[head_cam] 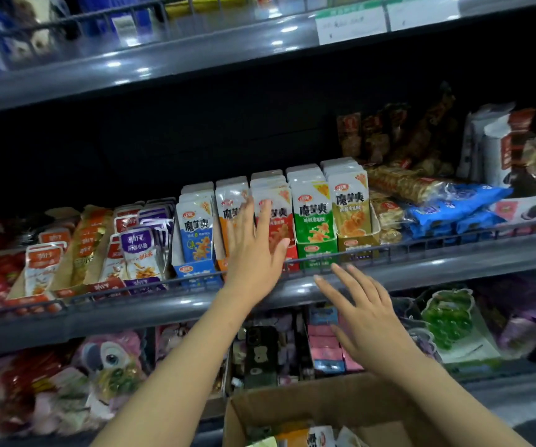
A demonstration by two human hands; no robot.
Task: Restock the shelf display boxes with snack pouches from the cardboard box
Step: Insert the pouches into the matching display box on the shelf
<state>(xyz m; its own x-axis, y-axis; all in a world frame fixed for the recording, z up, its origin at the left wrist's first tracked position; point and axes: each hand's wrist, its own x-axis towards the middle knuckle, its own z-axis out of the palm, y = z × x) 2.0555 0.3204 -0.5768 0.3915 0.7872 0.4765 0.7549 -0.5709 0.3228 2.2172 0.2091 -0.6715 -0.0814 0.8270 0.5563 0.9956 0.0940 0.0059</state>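
Overhead, dim grey shelf tiers (421,272) hold crowded snack pouches (315,217).

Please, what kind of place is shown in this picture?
Most likely a shop's snack aisle. Tiered shelves carry rows of snack pouches, paper price tags sit on the shelf edge above, and an open cardboard box of stock stands below.

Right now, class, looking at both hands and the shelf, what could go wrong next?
1. The left hand presses flat on the upright red pouches; pushing harder may tip the row backward.
2. The right hand hovers empty by the shelf rail and could snag it while reaching in.
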